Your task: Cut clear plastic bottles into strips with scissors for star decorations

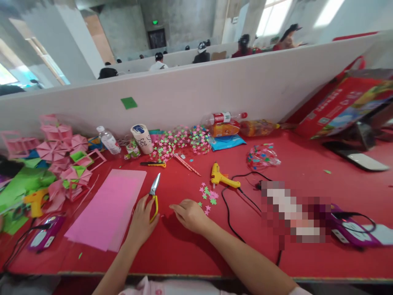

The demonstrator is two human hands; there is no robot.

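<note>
My left hand (141, 221) rests on the red table (190, 254) with its fingers around the yellow handles of a pair of scissors (153, 196), blades pointing away from me. My right hand (189, 214) lies knuckles up just right of the scissors, fingers curled on the table, holding nothing that I can see. A small cluster of pink and green paper stars (208, 197) lies right beside that hand. A pink sheet (109, 209) lies flat to the left of my left hand.
A yellow glue gun (221, 177) with a black cord lies beyond the stars. Pink paper crafts (59, 155), a water bottle (108, 140), a cutter (153, 164), a big star pile (181, 141) and snack bags (227, 135) line the white partition (196, 94). A red box (344, 106) stands right.
</note>
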